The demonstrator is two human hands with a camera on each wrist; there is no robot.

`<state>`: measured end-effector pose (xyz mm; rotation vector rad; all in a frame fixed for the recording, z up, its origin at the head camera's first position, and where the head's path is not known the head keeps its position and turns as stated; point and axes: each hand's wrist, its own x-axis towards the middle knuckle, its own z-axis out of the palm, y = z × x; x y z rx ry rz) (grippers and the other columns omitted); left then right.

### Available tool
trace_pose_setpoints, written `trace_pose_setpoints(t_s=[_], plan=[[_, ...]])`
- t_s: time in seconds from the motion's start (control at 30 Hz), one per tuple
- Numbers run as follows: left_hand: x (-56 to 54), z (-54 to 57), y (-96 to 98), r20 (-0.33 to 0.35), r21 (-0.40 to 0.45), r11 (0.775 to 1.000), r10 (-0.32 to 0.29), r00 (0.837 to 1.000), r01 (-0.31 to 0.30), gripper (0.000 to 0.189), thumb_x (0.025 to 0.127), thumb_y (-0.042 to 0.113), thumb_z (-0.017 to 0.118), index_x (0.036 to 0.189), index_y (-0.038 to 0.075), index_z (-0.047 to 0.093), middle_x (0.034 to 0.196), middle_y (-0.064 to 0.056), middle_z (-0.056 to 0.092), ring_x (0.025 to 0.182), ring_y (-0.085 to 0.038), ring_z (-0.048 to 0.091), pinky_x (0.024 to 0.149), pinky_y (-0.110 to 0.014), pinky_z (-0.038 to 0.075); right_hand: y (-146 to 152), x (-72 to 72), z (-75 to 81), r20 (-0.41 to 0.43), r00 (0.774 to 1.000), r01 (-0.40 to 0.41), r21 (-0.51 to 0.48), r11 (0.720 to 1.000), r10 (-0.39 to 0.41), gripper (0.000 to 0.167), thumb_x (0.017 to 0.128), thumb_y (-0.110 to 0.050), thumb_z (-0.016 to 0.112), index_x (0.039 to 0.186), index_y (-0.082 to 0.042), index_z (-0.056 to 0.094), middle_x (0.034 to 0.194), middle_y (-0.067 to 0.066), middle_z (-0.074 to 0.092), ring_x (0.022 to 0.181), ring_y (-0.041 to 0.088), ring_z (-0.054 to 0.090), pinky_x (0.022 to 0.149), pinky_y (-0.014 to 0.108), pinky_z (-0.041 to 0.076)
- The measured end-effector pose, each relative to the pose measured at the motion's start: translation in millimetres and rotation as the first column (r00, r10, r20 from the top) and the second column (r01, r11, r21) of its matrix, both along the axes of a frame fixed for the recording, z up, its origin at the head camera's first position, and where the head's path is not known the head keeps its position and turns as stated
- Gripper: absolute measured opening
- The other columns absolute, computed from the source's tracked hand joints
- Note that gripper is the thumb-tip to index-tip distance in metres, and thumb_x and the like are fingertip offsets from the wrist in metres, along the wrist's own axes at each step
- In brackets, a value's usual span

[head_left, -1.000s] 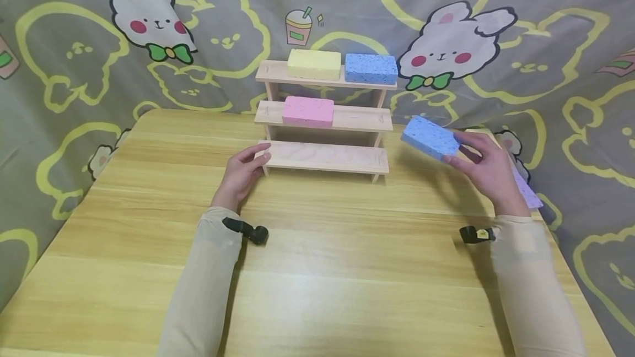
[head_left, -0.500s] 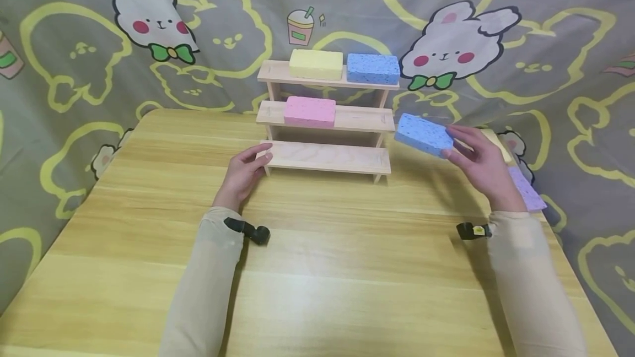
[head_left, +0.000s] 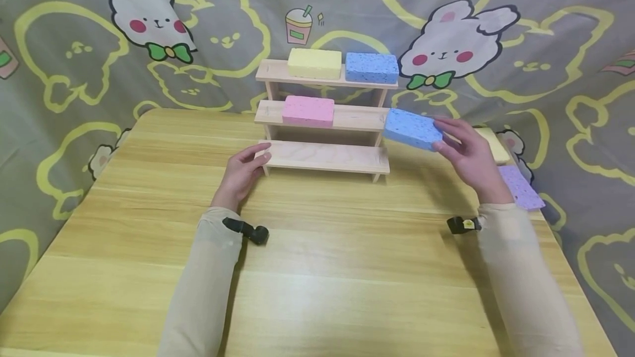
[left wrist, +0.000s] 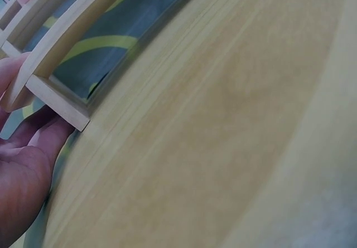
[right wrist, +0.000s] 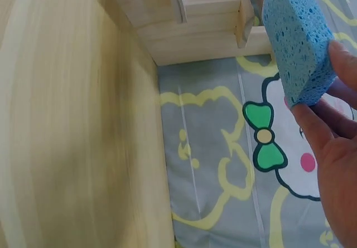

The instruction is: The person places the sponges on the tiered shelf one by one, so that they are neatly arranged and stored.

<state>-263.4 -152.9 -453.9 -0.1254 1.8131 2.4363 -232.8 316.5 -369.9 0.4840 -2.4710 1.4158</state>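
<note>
Curtain (head_left: 342,1): running past every upper edge, so we are seeing only part of its rabbit print.
Table (head_left: 317,269): its near edge is being cut off in the head view.
Rack (head_left: 324,156): standing toward the table's back; we are finding a yellow sponge (head_left: 315,63) beside a blue sponge (head_left: 371,67) on top, and a pink sponge (head_left: 308,111) on the middle tier, of which the left wrist view is catching only a corner.
Sleeves (head_left: 198,291): both running out of the head view's bottom.
Left hand (head_left: 243,172): pinching the bottom tier's left end; the left wrist view is showing us fingers underneath that the head view is hiding.
Right hand (head_left: 468,156): pinching the held sponge (head_left: 412,128), blue, by its right end.
Held sponge: tilting in the air, overlapping the middle tier's right end; we are not managing to tell whether they are touching. The right wrist view is cropping its top but showing its pores clearly.
Side sponges: a second yellow one (head_left: 493,145) and a purple one (head_left: 521,187) are lying at the table's right edge, partly hidden by the right arm.
</note>
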Motion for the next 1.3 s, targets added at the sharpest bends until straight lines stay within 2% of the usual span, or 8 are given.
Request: trace_pose_setpoints(t_s=[0.17,0.3,0.63,0.97,1.17,1.3], plan=[[0.0,0.5,0.7,-0.002,-0.005,1.000,-0.005,1.000,0.005,0.031,0.092,0.002,0.068,0.123,0.002,0.067,0.151,-0.007,0.040,0.125,-0.024,0.048,0.099,-0.032,0.048,-7,-3.9,5.0,0.006,1.000,-0.007,0.039,0.999,0.007,0.043,0.096,0.002,0.061,0.137,0.004,0.053,0.142,0.018,0.045,0.128,0.018,0.045,0.109,0.034,0.038],[-0.1,0.2,0.3,-0.001,-0.012,1.000,-0.007,1.000,0.007,0.033,0.092,0.002,0.068,0.125,0.001,0.065,0.152,-0.007,0.039,0.128,-0.024,0.046,0.100,-0.031,0.047,-12,-8.8,8.5,0.011,1.000,-0.005,0.084,0.996,0.004,0.043,0.095,-0.001,0.063,0.138,0.002,0.054,0.143,0.014,0.046,0.130,0.022,0.044,0.107,0.035,0.039],[-1.0,-0.5,1.9,-0.015,0.006,1.000,-0.004,1.000,0.004,0.028,0.092,0.001,0.068,0.120,0.003,0.069,0.149,-0.008,0.042,0.122,-0.022,0.050,0.097,-0.029,0.049,-27,-17.2,13.4,0.001,0.999,-0.049,0.063,0.997,0.049,0.042,0.095,0.000,0.063,0.135,0.005,0.055,0.142,0.014,0.048,0.131,0.027,0.043,0.107,0.036,0.040],[2.4,0.8,0.0,0.010,-0.020,1.000,0.004,1.000,-0.004,0.036,0.093,0.003,0.068,0.128,-0.001,0.063,0.149,-0.007,0.043,0.120,-0.021,0.051,0.094,-0.027,0.050,-44,-30.5,8.0,0.022,0.995,-0.101,0.045,0.994,0.100,0.042,0.093,0.002,0.064,0.134,0.006,0.055,0.141,0.014,0.049,0.130,0.030,0.044,0.107,0.040,0.040],[0.8,1.3,1.6,0.004,-0.015,1.000,-0.007,1.000,0.007,0.037,0.092,0.004,0.069,0.128,-0.001,0.062,0.149,-0.008,0.042,0.120,-0.021,0.051,0.095,-0.028,0.050,-51,-36.8,10.1,0.035,0.993,-0.117,0.056,0.992,0.115,0.045,0.094,0.003,0.063,0.137,0.006,0.051,0.143,0.016,0.046,0.132,0.032,0.041,0.108,0.045,0.038],[0.1,1.0,1.6,0.005,-0.004,1.000,0.001,1.000,-0.001,0.035,0.092,0.003,0.069,0.127,0.000,0.064,0.148,-0.008,0.043,0.120,-0.021,0.050,0.095,-0.027,0.050,-55,-40.2,15.2,0.035,0.992,-0.121,0.084,0.989,0.119,0.047,0.095,-0.002,0.063,0.140,0.002,0.050,0.145,0.014,0.044,0.134,0.030,0.040,0.109,0.043,0.038]])
